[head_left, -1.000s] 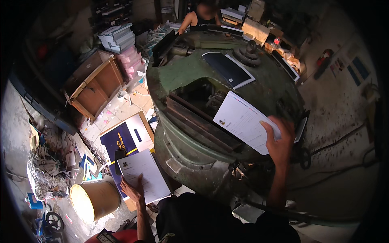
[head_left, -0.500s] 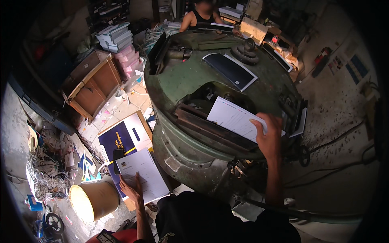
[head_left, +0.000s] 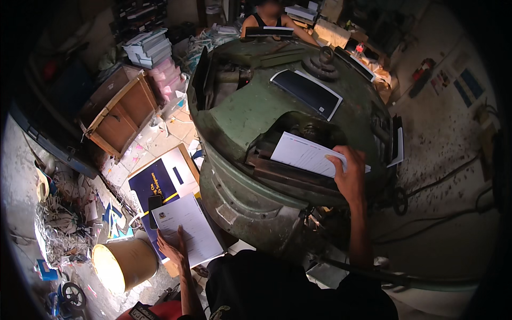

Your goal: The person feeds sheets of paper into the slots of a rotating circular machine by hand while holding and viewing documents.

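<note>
My right hand (head_left: 349, 173) is closed on the right end of a white printed book block (head_left: 306, 154). This block stands tilted on its edge in a dark metal clamp slot (head_left: 288, 176) of a large round green machine (head_left: 234, 128). At the lower left, my left hand (head_left: 173, 248) lies on the near left edge of a stack of printed sheets (head_left: 192, 229), its fingers spread. A black phone (head_left: 154, 205) sits beside that stack, on a dark blue and white printed cover (head_left: 152, 184).
A book with a black cover (head_left: 306, 93) lies on the machine top; more stick out around its rim. Across the machine is another person (head_left: 272, 21). Left stand a wooden crate (head_left: 120, 117), stacked books (head_left: 149, 48), a round tan bin (head_left: 125, 264) and paper scraps (head_left: 64, 218).
My right hand has lowered the book block deeper into the slot. The clamp and the dark-covered books around the machine have shifted round slightly. My left hand stays on the stack.
</note>
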Demonstrator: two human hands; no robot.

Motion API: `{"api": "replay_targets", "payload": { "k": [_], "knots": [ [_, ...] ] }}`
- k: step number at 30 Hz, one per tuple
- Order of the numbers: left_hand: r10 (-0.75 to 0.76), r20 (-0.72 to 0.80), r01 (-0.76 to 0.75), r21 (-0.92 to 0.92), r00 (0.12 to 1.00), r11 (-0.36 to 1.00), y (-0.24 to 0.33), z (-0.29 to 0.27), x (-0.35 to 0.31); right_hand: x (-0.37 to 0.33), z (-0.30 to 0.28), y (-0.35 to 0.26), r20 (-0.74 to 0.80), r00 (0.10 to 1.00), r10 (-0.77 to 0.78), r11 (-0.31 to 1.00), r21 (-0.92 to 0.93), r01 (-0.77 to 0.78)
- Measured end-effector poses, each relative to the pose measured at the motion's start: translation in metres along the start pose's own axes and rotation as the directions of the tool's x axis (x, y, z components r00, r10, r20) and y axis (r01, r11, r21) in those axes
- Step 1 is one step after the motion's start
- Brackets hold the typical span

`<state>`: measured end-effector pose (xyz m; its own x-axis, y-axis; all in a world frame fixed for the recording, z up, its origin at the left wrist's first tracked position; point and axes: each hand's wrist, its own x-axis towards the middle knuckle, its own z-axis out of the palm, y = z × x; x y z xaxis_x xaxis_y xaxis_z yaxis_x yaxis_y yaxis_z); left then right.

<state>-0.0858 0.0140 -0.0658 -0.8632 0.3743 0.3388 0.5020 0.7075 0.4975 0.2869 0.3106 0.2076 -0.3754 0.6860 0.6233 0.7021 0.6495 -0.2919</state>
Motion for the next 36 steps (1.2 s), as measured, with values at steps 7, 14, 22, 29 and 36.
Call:
{"api": "replay_targets", "payload": {
  "k": [7, 14, 22, 29, 36],
  "knots": [
    [-0.011, -0.009, 0.011, 0.004, 1.0, 1.0, -0.002, -0.005, -0.001, 0.002, -0.008, 0.009, 0.079, 0.997, 0.002, 1.0, 0.009, -0.003],
    [0.003, -0.004, -0.003, -0.03, 1.0, 1.0, -0.001, -0.003, 0.001, -0.009, -0.02, 0.044, 0.221, 0.975, 0.019, 0.995, -0.103, 0.004],
    [-0.024, 0.005, 0.024, 0.005, 1.0, 1.0, -0.005, -0.002, 0.001, -0.018, -0.027, 0.056, 0.182, 0.955, 0.236, 0.968, -0.134, -0.214],
    [-0.026, 0.014, 0.026, -0.005, 1.0, 1.0, -0.005, 0.001, 0.004, -0.033, -0.037, 0.082, 0.24, 0.913, 0.33, 0.941, -0.16, -0.298],
    [-0.02, -0.079, 0.002, -0.227, 0.997, 0.974, -0.01, 0.003, 0.009, -0.043, -0.022, 0.087, 0.321, 0.833, 0.45, 0.892, -0.189, -0.409]
  ]
}}
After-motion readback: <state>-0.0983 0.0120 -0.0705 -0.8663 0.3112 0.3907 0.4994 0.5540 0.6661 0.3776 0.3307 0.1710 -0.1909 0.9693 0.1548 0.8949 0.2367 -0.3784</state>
